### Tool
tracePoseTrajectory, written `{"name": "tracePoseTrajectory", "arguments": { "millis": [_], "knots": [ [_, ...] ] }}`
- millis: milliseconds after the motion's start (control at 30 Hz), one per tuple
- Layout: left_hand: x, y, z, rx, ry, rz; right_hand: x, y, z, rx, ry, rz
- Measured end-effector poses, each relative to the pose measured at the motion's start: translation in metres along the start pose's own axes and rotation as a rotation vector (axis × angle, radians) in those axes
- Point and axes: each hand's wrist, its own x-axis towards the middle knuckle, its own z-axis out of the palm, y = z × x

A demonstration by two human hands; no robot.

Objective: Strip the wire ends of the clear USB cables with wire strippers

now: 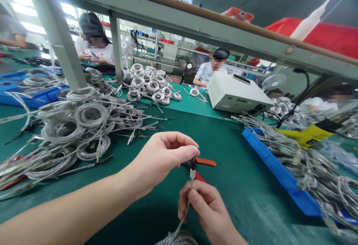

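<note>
My left hand (165, 155) is closed in a pinch on the dark wire tips at the end of a clear grey cable (191, 173). Just below it, my right hand (205, 206) grips the same cable under its white end piece. The cable runs down to a coil (179, 237) at the bottom edge. Red-handled pliers (205, 162) lie on the green mat right behind my hands, partly hidden by them.
A heap of coiled cables (75, 125) lies at left, another heap (151, 82) farther back. A blue tray (282, 174) of cables sits at right, with a yellow tool (310, 135) and a white box (235, 94) behind. People sit across the bench. A metal frame (195, 21) runs overhead.
</note>
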Motion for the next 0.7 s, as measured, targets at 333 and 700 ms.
{"name": "tracePoseTrajectory", "arguments": {
  "millis": [333, 700],
  "knots": [
    [-0.0013, 0.0014, 0.0012, 0.014, -0.002, -0.022, 0.0015, 0.0036, -0.0013, 0.007, 0.013, -0.008],
    [-0.0013, 0.0024, 0.0047, 0.007, -0.024, -0.059, 0.0001, 0.0036, -0.0021, 0.005, 0.014, -0.003]
  ]
}}
